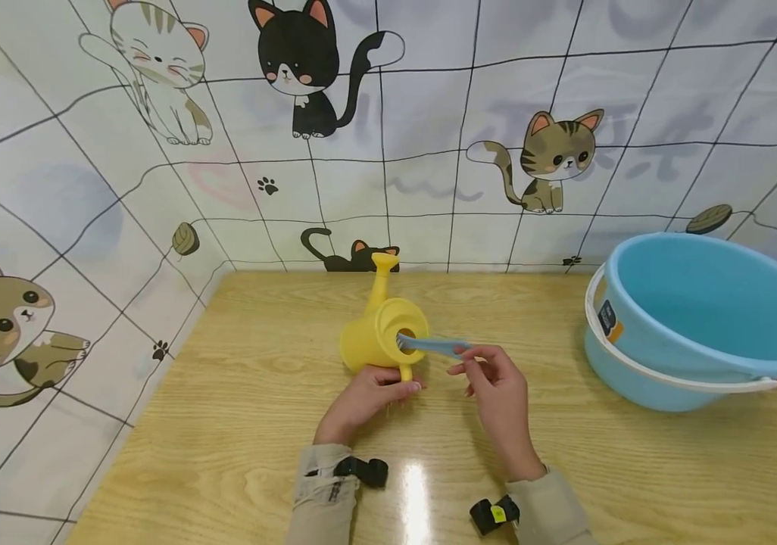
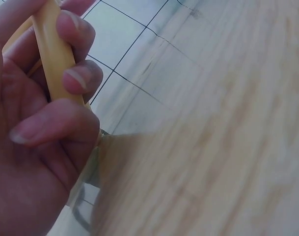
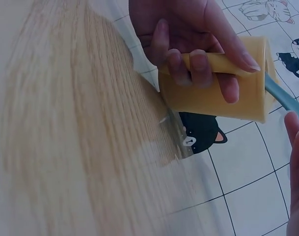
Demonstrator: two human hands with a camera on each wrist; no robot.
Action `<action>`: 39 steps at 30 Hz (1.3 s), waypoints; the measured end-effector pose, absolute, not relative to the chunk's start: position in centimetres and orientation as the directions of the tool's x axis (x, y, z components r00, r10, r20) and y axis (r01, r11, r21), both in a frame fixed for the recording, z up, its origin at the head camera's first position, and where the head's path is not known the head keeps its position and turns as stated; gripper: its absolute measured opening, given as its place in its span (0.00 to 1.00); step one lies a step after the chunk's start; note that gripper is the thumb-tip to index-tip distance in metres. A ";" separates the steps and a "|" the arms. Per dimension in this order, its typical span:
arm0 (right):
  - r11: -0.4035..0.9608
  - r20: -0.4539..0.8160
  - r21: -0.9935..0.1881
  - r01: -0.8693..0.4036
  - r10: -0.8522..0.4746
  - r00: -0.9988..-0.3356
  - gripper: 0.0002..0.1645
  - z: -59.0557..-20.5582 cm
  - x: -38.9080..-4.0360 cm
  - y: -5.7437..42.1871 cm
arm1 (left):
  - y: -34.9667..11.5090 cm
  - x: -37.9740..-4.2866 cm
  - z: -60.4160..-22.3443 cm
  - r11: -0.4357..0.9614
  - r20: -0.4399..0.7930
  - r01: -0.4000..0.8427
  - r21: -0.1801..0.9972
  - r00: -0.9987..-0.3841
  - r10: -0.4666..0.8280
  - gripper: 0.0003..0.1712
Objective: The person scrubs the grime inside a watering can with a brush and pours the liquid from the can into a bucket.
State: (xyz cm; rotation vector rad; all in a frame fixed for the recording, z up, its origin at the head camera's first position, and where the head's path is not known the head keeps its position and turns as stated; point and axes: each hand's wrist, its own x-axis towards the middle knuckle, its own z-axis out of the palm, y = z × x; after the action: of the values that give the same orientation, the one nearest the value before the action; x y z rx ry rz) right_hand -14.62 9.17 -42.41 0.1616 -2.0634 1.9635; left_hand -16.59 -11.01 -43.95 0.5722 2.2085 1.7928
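A yellow toy watering can is held above the wooden table, its spout pointing toward the back wall. My left hand grips the can's handle, with the fingers curled round it in the left wrist view. Between thumb and fingers, my right hand pinches a slim blue brush-like tool. Its toothed or bristled head lies at the can's round opening, partly inside. From the right wrist view, the tool's shaft enters the can's open end; the tip is hidden there.
On the right of the wooden table stands a large light blue bucket with a white carrying handle. A cloth with cat drawings and grid lines hangs behind and along the left side.
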 end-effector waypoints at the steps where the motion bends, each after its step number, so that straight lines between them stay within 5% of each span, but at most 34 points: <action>1: 0.066 0.285 -0.958 -0.279 0.105 -0.953 0.06 -42.3 -14.6 9.1 | -11.0 -16.6 -43.9 0.169 0.059 0.149 0.974 -0.893 0.446 0.19; 23: 0.040 0.259 -0.966 -0.257 0.036 -0.965 0.09 -40.4 -13.2 8.2 | -11.2 -17.6 -46.5 0.206 0.031 0.132 0.970 -0.900 0.434 0.17; 28: 0.031 0.303 -0.953 -0.302 0.048 -0.952 0.15 -39.8 -13.1 8.6 | -11.1 -17.5 -46.2 0.204 0.025 0.125 0.971 -0.902 0.431 0.19; 39: 0.036 0.351 -0.936 -0.349 0.111 -0.930 0.13 -39.2 -13.0 8.9 | -10.9 -16.6 -43.9 0.184 0.027 0.121 0.975 -0.895 0.446 0.19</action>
State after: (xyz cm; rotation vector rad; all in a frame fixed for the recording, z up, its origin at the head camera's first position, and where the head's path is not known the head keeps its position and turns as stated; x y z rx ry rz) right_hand -13.00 8.95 -39.21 0.2419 -1.9920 1.9614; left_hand -16.59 -10.86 -43.86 0.5429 2.1985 1.7712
